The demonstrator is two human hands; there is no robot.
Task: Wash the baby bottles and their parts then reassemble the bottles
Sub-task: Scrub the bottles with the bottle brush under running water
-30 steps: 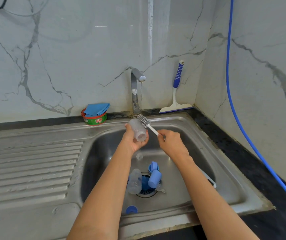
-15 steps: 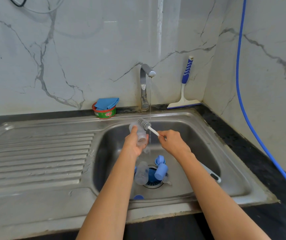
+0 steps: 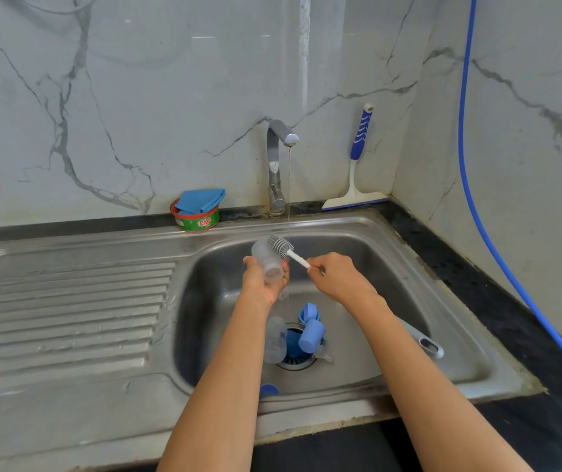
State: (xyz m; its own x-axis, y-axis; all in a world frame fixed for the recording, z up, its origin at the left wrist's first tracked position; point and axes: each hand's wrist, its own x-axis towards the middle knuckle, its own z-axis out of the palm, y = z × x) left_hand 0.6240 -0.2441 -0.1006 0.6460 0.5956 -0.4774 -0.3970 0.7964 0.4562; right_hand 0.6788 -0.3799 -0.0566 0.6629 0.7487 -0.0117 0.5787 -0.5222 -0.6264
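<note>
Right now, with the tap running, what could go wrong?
The wet bottle could slip from the left hand into the sink. The cap and second bottle lie over the drain, so water may pool. The brush in the right hand may flick water out.

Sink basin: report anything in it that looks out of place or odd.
Loose parts crowd the drain: a clear bottle lies on its side over it, with a blue cap leaning alongside, so they may hinder draining. Another blue piece sits apart at the basin's near wall. Nothing looks broken.
</note>
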